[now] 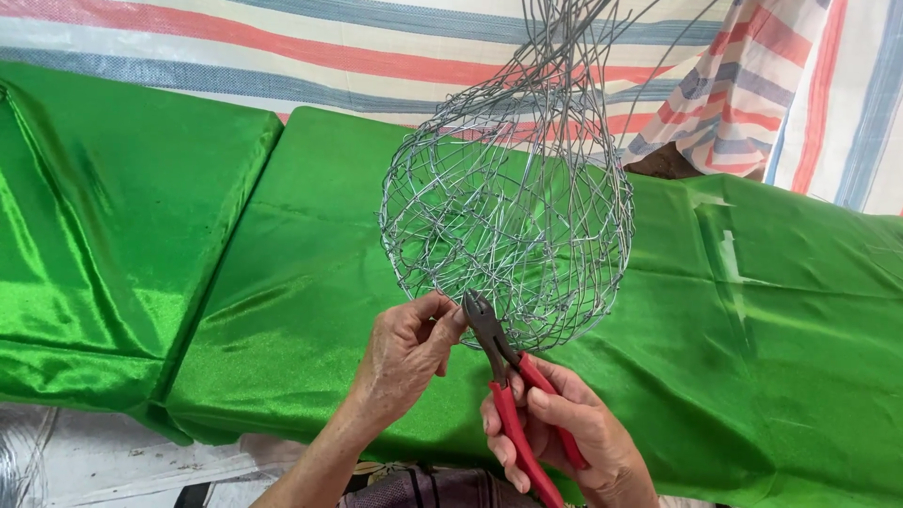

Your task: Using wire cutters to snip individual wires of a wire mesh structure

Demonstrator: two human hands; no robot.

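A round basket of woven silver wire (508, 202) hangs in front of me, with loose wire ends rising out of the top of the frame. My left hand (404, 353) pinches the wire at the basket's lower rim with thumb and fingers. My right hand (564, 433) grips red-handled pliers (513, 386) whose dark jaws point up and touch the rim right beside my left fingertips.
Shiny green cloth (235, 282) covers two cushioned surfaces below the basket, with a seam between them at the left. A red, blue and white striped tarp (329, 47) hangs behind. Pale floor (85, 456) shows at the lower left.
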